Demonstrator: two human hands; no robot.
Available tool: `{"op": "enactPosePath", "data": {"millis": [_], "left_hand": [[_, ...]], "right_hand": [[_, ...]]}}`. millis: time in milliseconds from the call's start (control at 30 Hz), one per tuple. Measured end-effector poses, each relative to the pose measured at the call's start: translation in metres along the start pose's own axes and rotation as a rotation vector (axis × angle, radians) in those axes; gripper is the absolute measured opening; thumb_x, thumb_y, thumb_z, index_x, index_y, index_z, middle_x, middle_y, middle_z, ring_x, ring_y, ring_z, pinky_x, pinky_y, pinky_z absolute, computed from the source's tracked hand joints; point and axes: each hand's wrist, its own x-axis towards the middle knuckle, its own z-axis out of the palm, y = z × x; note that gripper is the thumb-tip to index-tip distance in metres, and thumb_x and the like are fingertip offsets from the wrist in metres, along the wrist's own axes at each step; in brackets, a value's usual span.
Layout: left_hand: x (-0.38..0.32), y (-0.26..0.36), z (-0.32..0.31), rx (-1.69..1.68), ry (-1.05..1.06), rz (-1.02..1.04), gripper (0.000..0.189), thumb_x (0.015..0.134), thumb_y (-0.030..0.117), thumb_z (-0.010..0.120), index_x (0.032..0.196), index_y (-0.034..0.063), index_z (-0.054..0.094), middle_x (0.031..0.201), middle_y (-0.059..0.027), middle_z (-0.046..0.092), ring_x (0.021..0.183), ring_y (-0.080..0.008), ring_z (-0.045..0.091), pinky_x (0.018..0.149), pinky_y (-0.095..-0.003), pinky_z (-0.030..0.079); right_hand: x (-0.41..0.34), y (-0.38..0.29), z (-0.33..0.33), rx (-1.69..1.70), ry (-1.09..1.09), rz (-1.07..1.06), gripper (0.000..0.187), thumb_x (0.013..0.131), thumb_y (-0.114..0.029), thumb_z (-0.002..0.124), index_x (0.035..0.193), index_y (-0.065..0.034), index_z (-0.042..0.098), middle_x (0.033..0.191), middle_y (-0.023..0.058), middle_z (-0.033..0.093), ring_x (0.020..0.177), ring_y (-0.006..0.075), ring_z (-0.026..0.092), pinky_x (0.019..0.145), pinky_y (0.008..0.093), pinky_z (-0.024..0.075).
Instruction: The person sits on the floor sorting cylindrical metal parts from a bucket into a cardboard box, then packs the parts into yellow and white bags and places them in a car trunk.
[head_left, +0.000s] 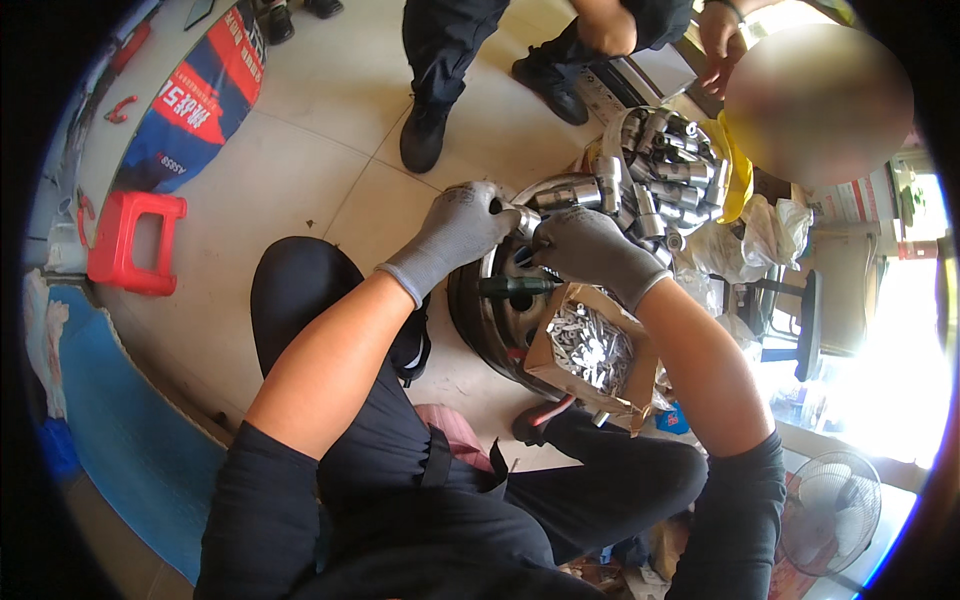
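Note:
My left hand (469, 217), in a grey work glove, pinches a short shiny metal cylinder (526, 219) above a metal wheel rim (466, 315). Right beside the cylinder is my right hand (589, 244), gloved alike with curled fingers; whether it holds something is hidden. A dark green tool handle (517, 286) lies across the rim below my hands. Against the rim rests an open cardboard box (551, 352) of small metal parts (589, 345). Many metal cylinders (679, 172) are heaped just beyond my right hand, and one more (564, 196) lies near the rim's far edge.
Another person's legs (450, 60) and black shoes (425, 139) are ahead on the tiled floor. At left are a red plastic stool (135, 274), a printed bag (195, 105) and a blue sheet (127, 405). A fan (831, 514) stands at lower right, plastic bags (772, 232) above.

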Motion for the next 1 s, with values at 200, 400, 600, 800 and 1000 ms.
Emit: {"op": "enactPosePath", "data": {"millis": [200,400,600,800,1000], "left_hand": [[0.005,0.008,-0.012,-0.023,0.091,0.042,0.039,0.082,0.038,0.076,0.094,0.0006,0.073,0.096,-0.0232,0.071,0.088,-0.0373,0.071,0.083,-0.0448,0.057],[0.005,0.011,-0.02,0.04,0.199,0.096,0.033,0.083,0.034,0.076,0.092,0.002,0.072,0.095,-0.0197,0.069,0.084,-0.036,0.071,0.081,-0.0443,0.057],[0.004,0.01,-0.021,0.031,0.231,0.115,0.03,0.083,0.032,0.076,0.088,0.0027,0.072,0.093,-0.0188,0.068,0.082,-0.0354,0.07,0.079,-0.0441,0.057],[0.003,0.013,-0.023,0.016,0.204,0.101,0.029,0.084,0.031,0.075,0.088,0.0025,0.071,0.093,-0.0187,0.067,0.082,-0.0358,0.07,0.079,-0.0447,0.057],[0.003,0.016,-0.026,0.039,0.19,0.054,0.029,0.084,0.031,0.075,0.088,0.0025,0.072,0.094,-0.0196,0.068,0.084,-0.0364,0.07,0.079,-0.0448,0.057]], "right_hand": [[0.024,0.003,0.001,-0.045,-0.108,0.049,0.033,0.089,-0.028,0.062,0.111,-0.0078,0.074,0.104,0.0172,0.073,0.099,0.0356,0.071,0.084,0.0487,0.0566],[0.032,0.007,0.007,0.078,-0.055,0.051,0.032,0.087,-0.034,0.07,0.1,-0.0053,0.073,0.09,0.0181,0.073,0.088,0.0371,0.071,0.08,0.049,0.0551],[0.031,0.008,0.004,0.099,-0.085,0.071,0.038,0.091,-0.038,0.062,0.1,-0.0035,0.076,0.096,0.019,0.073,0.091,0.0373,0.071,0.084,0.0486,0.0564],[0.031,0.009,0.007,0.122,-0.081,0.07,0.034,0.09,-0.035,0.063,0.099,-0.0048,0.076,0.095,0.0182,0.073,0.092,0.0368,0.071,0.083,0.048,0.0567],[0.035,-0.003,0.012,0.026,-0.106,0.064,0.033,0.088,-0.027,0.062,0.114,-0.007,0.071,0.094,0.0193,0.073,0.092,0.0372,0.072,0.081,0.0482,0.0571]]}}
